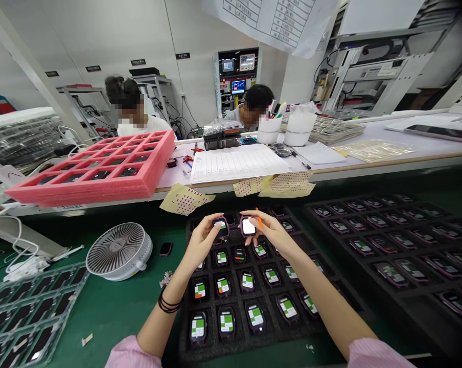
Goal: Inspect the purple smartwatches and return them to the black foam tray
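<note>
My left hand (207, 235) grips a smartwatch body (221, 225) without a strap, its screen partly green. In my right hand (267, 227) is a second smartwatch (248, 226) with a bright white screen. A thin orange stick (259, 219) also shows between the right fingers. Both hands are above the far part of a black foam tray (236, 305). Lit watches with green and white screens, such as one watch (255, 315), sit in its pockets; a few screens show orange or red. My fingers partly hide the tray's far rows.
A second black tray (363, 276) of watches lies to the right. On the left are a round white fan (119, 250), a lone dark watch (165, 249) and a clear tray (58, 327). The shelf ahead bears a pink foam tray (139, 190) and paper sheets (238, 162). Two people sit beyond.
</note>
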Motion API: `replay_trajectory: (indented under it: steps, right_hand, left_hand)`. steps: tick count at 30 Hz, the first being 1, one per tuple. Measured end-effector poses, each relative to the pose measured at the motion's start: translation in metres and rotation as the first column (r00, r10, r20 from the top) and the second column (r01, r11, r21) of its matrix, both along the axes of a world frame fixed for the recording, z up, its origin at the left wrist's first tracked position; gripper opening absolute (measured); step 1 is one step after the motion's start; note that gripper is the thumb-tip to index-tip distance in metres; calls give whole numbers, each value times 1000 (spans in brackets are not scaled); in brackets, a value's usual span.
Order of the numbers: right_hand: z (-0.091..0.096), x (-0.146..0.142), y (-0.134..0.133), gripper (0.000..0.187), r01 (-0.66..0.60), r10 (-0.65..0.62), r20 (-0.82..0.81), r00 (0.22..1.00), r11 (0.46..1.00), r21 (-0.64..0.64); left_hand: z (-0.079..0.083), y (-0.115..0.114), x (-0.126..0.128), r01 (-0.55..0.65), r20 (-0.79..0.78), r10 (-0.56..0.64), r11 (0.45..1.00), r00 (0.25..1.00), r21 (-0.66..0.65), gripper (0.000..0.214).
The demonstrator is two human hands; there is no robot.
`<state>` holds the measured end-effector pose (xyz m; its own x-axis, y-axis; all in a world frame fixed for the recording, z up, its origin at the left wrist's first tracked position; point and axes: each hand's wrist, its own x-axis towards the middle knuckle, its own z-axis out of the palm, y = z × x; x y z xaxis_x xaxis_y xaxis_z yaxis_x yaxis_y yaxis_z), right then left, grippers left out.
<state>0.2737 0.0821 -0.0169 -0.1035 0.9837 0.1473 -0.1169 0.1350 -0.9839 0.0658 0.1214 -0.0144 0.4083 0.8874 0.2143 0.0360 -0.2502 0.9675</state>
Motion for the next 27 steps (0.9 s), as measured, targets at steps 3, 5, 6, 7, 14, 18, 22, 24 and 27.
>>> replay_trajectory:
  steps: [3,5,6,7,14,18,22,24,27]
  right_hand:
    - [0,0,1,42,9,-9,1,1000,1000,7]
    - [-1,0,1,42,16,-16,4,1000,1000,7]
    - [-1,0,1,41,20,-20,5,1000,1000,6]
    - [-2,0,1,41,23,-23,7,1000,1000,4]
    - [-5,1,2,40,-2,2,16,1000,1000,12]
    - [-3,3,2,44,-51,51,30,998,998,-23]
    - [-2,3,1,53,-75,76,48,996,997,-33]
    - [-3,3,1,59,-81,83,60,995,996,-30]
    - [-6,4,2,58,-75,76,59,995,997,-27]
  left_hand:
    - [-1,0,0,34,13,-34,999,999,0,42]
    - [-1,0,0,33,11,-33,999,999,6,42]
    - [-2,0,0,27,8,-27,1000,1000,8,42]
    - [-2,1,-1,17,0,-17,1000,1000,9,41]
    - [1,1,-3,-16,-76,18,1000,997,24,40]
    - [-2,3,-1,38,-53,-37,999,998,20,46]
    - [-5,4,-2,58,-53,-57,998,997,29,53]
    - [-6,4,-2,49,-67,-47,998,997,28,54]
    - [-4,4,-2,34,-47,-33,999,998,22,51]
